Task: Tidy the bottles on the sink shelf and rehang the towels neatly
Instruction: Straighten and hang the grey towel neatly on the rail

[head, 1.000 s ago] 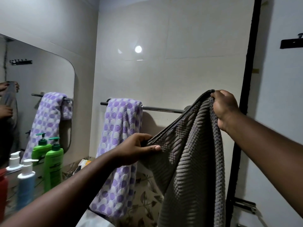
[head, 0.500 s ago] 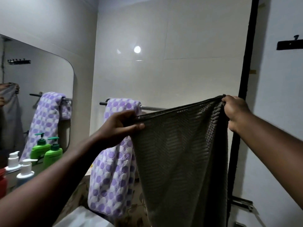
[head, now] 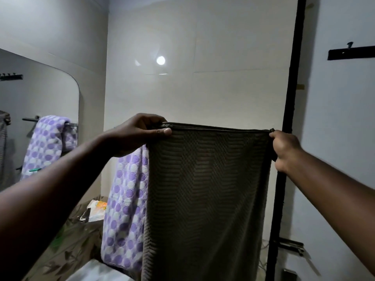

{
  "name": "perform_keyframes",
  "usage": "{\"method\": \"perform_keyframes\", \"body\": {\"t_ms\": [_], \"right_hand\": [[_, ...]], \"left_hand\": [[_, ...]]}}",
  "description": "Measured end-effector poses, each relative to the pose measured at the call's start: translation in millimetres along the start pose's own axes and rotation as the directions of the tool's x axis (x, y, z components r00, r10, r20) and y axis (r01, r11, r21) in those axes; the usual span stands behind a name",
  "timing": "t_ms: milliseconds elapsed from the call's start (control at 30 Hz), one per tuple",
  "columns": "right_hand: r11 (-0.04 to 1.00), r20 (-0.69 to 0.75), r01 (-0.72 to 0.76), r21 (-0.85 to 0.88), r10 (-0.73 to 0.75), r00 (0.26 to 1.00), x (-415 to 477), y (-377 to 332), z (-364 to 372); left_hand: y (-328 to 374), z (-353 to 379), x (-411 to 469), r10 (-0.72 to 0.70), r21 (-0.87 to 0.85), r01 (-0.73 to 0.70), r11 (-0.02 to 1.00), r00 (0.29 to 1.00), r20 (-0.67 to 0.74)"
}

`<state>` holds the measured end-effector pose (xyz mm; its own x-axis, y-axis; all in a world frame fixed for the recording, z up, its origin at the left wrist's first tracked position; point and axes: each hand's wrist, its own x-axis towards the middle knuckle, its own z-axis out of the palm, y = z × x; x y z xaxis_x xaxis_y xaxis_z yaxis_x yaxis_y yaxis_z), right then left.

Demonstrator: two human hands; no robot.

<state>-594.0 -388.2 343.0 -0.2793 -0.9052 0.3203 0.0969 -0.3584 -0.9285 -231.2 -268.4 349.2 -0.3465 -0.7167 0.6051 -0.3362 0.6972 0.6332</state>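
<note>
Grey ribbed towel (head: 207, 189) taut between left hand (head: 138, 134) and right hand (head: 284, 151), fingers (head: 160, 131) curled round its top corners

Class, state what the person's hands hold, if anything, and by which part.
The grey towel, by its top edge: left hand pinches its left corner, right hand its right corner.

One wide-angle camera, worn on the head, faces a tiled wall (head: 203, 88) nearly level and from close by. The left hand (head: 140, 134) and right hand (head: 284, 151) reach in from the lower corners, holding the grey towel (head: 207, 199) across the lower centre. A mirror (head: 40, 94) edges the left of the frame, and a black vertical strip (head: 293, 98) stands right of centre.
</note>
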Motion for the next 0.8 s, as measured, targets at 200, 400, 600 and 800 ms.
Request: {"method": "perform_keyframes", "body": {"t_ms": [200, 400, 600, 800], "right_hand": [[0.999, 0.003, -0.020, 0.048, 0.020, 1.000, 2, 2, -1], [0.986, -0.039, -0.009, -0.164, 0.002, 0.999, 7, 6, 4], [0.918, -0.033, 0.022, -0.396, -0.038, 0.999, 14, 3, 19], [0.946, -0.055, -0.020, -0.323, 0.003, 0.998, 12, 16, 11]], "left_hand": [[18, -5, 3, -0.222, 0.469, 0.151, 0.870, 0.970, 0.099], [55, 30, -6, 0.100, 0.159, -0.163, 0.974, 0.933, 0.347], [75, 67, -2, 0.270, -0.085, -0.256, 0.963, 0.920, 0.284], [51, 51, -2, 0.103, -0.110, -0.085, 0.990, 0.980, 0.170]]}}
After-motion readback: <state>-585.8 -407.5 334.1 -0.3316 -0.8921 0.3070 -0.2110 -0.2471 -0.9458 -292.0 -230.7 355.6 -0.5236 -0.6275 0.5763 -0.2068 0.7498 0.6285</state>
